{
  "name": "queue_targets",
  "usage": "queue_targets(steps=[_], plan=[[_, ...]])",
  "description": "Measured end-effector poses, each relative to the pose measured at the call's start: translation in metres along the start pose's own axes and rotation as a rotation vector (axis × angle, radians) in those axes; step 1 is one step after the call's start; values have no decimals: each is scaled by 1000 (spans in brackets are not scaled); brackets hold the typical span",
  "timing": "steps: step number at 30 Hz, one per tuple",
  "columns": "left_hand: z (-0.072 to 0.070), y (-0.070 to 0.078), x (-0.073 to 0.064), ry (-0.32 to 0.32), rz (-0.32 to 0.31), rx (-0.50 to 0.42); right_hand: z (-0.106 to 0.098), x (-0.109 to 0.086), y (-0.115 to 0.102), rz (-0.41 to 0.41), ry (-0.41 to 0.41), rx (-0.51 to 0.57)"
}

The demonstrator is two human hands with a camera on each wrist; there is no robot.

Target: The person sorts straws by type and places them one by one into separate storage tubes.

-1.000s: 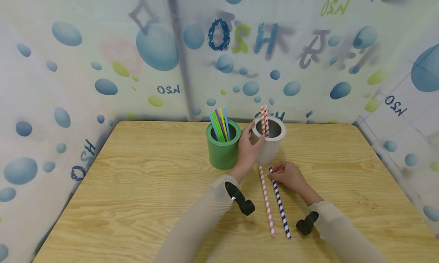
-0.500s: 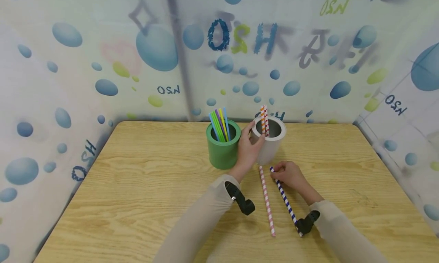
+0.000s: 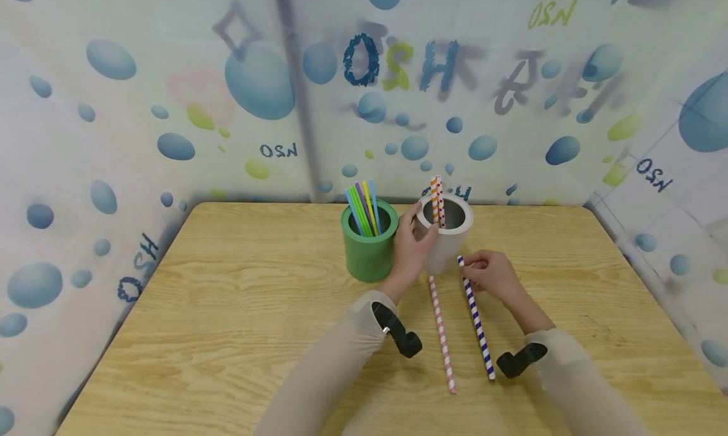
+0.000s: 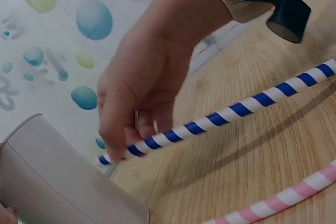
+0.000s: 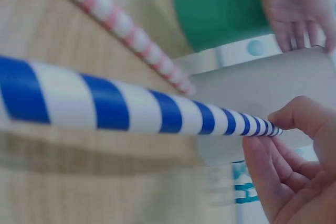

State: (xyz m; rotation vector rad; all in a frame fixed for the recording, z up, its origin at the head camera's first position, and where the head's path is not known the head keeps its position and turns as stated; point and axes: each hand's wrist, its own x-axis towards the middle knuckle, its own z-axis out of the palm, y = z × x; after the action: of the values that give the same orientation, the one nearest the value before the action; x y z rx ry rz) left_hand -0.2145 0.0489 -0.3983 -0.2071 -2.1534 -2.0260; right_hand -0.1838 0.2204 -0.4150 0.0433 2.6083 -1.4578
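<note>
My left hand (image 3: 412,254) grips the white cup (image 3: 454,249) from its left side, thumb near the rim. Two patterned paper straws (image 3: 438,202), one orange-striped and one red-dotted, stand in that cup. Between thumb and fingertips, my right hand (image 3: 496,275) pinches a blue-and-white striped paper straw (image 3: 478,322) close to its far end. In the left wrist view the blue straw (image 4: 241,109) is raised off the wood, its shadow apart from it. A pink-and-white striped straw (image 3: 441,335) lies on the table to its left.
A green cup (image 3: 368,259) holding several bright plastic straws (image 3: 364,208) stands just left of my left hand. The wooden table (image 3: 244,309) meets a bubble-patterned curtain (image 3: 227,170) at its back edge.
The blue straw has been lifted off the table; my right hand has carried it up and slightly right, toward the white cup's right side. My left hand stays on the cup.
</note>
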Motion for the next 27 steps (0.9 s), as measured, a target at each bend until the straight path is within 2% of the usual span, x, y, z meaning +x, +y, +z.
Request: queue_targets(steps=[6,11,20,27], plan=[[-1,0,0,-6,5,-8,-20,-6,-17,-62,74,44],[0,0,0,-6,11,-24,-33,-7,-30,-112,97,44],[-1,1,-1,-13,-1,-23,-43,6,-53,-165,130,16],[-1,0,-1,-16,9,-29,-53,17,-82,-237,177,-8]])
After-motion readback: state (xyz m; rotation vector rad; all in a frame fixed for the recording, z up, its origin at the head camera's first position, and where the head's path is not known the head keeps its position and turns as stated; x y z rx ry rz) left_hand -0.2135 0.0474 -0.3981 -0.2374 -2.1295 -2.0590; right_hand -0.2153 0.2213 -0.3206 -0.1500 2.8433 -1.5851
